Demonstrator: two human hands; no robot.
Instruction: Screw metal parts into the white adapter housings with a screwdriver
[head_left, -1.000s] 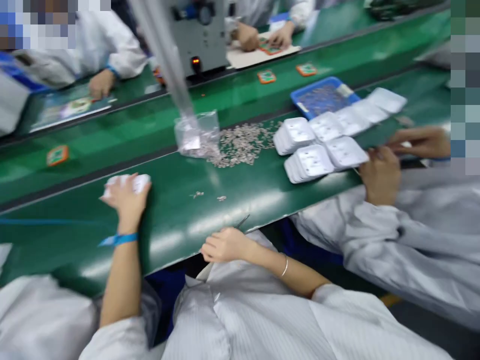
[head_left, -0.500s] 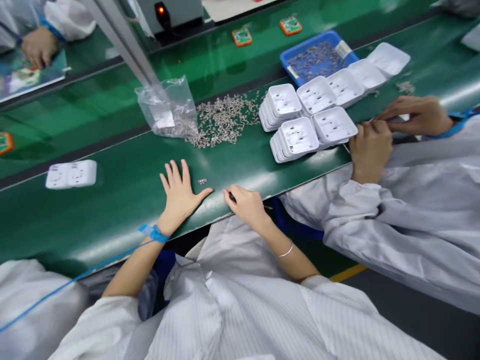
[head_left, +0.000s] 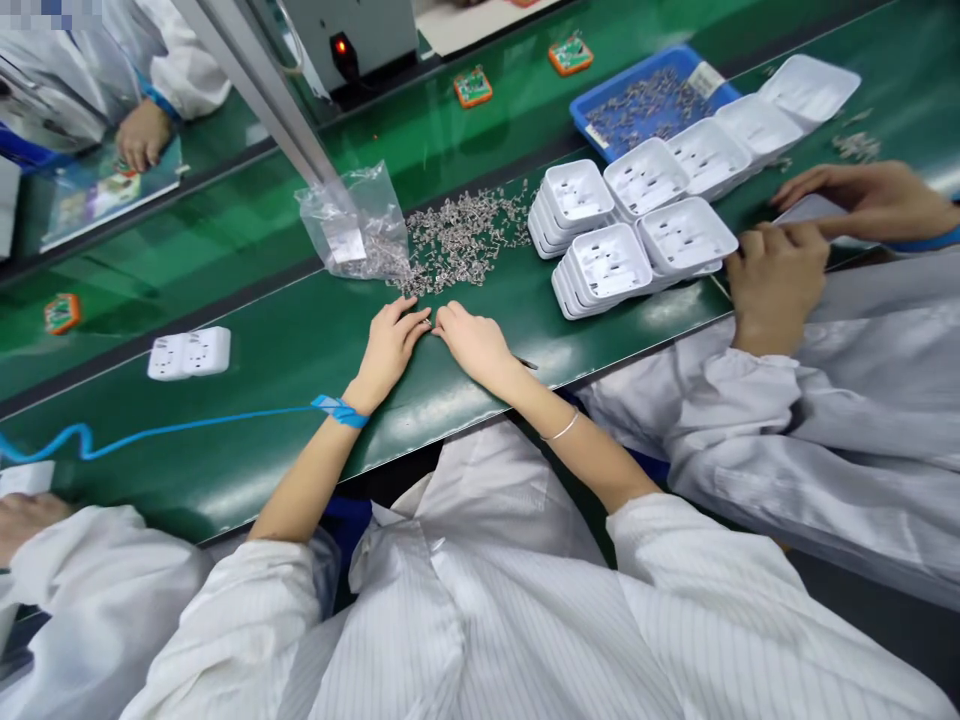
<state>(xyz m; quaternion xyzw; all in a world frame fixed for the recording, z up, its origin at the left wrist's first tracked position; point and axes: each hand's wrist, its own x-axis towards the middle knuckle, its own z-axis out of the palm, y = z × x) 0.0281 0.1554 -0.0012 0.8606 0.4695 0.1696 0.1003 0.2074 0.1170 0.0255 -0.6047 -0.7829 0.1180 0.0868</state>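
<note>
My left hand (head_left: 390, 345) and my right hand (head_left: 474, 340) rest on the green belt (head_left: 285, 350) with their fingertips meeting just below a pile of small metal parts (head_left: 465, 238). A tiny glinting piece lies between the fingertips; which hand has it I cannot tell. A thin dark tool tip (head_left: 526, 363), like tweezers, pokes out from under my right hand. A blue wrist strap (head_left: 341, 410) circles my left wrist, and its cord (head_left: 150, 432) trails left. A white socket housing (head_left: 189, 352) lies on the belt to the left.
A clear plastic bag (head_left: 356, 225) leans on a metal post (head_left: 255, 80). Stacks of white housings (head_left: 604, 268) and a blue tray (head_left: 645, 95) of parts sit to the right, by a co-worker's hands (head_left: 772, 280). Small orange boards (head_left: 472, 87) ride the far belt.
My left hand left the white housing on the belt and came right. Both hands moved up from the belt's near edge towards the metal pile and met at the fingertips.
</note>
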